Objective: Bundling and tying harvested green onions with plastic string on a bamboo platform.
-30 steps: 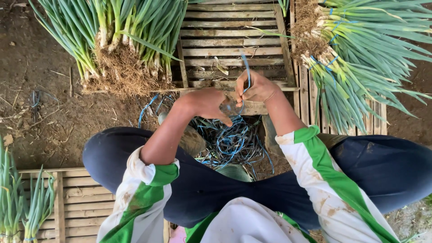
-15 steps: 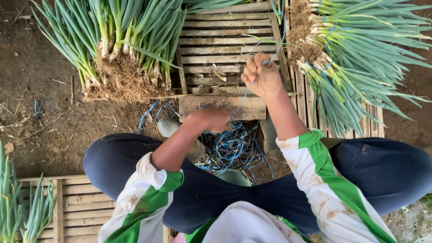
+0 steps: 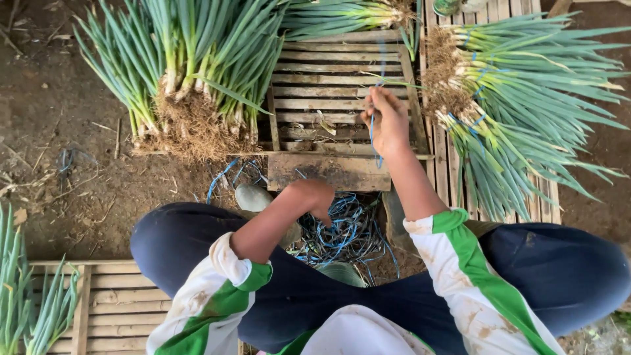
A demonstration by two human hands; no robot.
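A: What is gripped by the right hand (image 3: pixel 389 121)?
B: A blue string (image 3: pixel 373 135) is pinched there, raised over the wooden crate (image 3: pixel 328 85).
A: And the left hand (image 3: pixel 315 197)?
B: It is lowered into the blue string pile (image 3: pixel 342 230) (grip cannot be told), green onions (image 3: pixel 519 98) lying beside.

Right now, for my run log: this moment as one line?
right hand: holds blue strap | left hand: at strap pile | wooden crate
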